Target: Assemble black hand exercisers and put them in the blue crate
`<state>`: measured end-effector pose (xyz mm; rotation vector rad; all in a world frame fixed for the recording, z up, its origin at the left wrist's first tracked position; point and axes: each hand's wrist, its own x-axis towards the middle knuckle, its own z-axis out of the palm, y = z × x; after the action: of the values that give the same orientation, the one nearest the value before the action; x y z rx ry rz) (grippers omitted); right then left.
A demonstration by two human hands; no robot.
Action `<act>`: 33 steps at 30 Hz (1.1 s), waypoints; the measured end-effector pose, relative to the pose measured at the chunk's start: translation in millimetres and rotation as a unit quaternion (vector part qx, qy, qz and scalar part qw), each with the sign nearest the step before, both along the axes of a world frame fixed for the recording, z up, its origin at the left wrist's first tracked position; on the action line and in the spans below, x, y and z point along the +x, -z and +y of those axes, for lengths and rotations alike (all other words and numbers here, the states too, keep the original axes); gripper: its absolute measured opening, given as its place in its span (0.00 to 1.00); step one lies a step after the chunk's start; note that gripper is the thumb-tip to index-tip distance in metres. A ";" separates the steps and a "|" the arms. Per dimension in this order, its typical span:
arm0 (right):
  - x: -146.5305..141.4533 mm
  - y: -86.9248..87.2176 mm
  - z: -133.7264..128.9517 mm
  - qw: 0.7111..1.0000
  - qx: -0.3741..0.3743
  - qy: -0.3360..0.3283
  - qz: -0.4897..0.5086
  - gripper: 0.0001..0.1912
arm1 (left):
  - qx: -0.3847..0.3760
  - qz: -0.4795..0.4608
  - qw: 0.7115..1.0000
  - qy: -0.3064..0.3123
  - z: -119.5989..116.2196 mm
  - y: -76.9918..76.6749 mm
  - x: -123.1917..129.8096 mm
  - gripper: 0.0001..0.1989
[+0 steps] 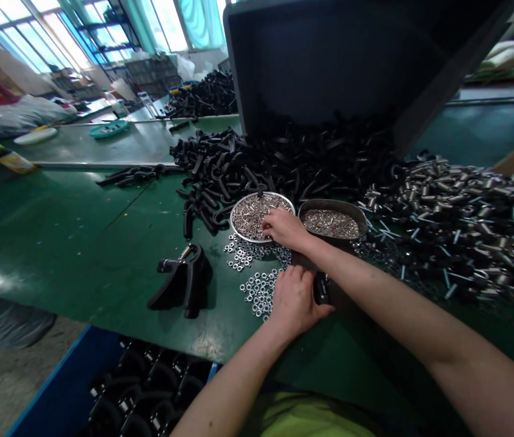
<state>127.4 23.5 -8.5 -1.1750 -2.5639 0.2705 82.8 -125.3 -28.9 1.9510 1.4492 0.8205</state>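
My left hand [295,300] is closed around a black part [321,288], mostly hidden by the fingers and resting near the table top. My right hand [283,227] reaches over it into a round dish [233,226] full of small metal pins [252,213]. Its fingers are bent together among the pins, and what they pinch is too small to make out. Loose metal nuts [259,291] lie in front of the dish, beside my left hand. To the left stands a black clamp-like assembly [186,279] with a metal screw at its top.
Beside the dish is an oval tin [361,221] of small metal pieces. A tilted grey bin [311,67] spills black parts [220,164] behind. Metal-fitted parts [479,224] heap at the right. Below the green table [79,243], a blue crate [56,388] holds black assemblies.
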 end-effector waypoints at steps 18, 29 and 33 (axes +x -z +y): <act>109.6 -18.7 -81.9 0.983 -0.119 0.043 0.132 0.09 | -0.018 -0.077 0.997 -0.012 -0.4 3.4 -0.9 0.23; 112.4 -2.2 -113.2 0.998 -0.036 0.022 0.049 0.09 | 0.038 0.022 0.999 0.012 0.2 5.3 -1.4 0.24; 108.1 0.8 -121.0 0.999 0.040 -0.033 -0.011 0.08 | 0.051 0.045 0.998 0.005 0.4 5.9 -0.3 0.21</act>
<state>235.5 -97.5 -9.3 -1.0737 -2.6102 0.1684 82.4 -124.9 -34.9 2.0945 1.4745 0.8261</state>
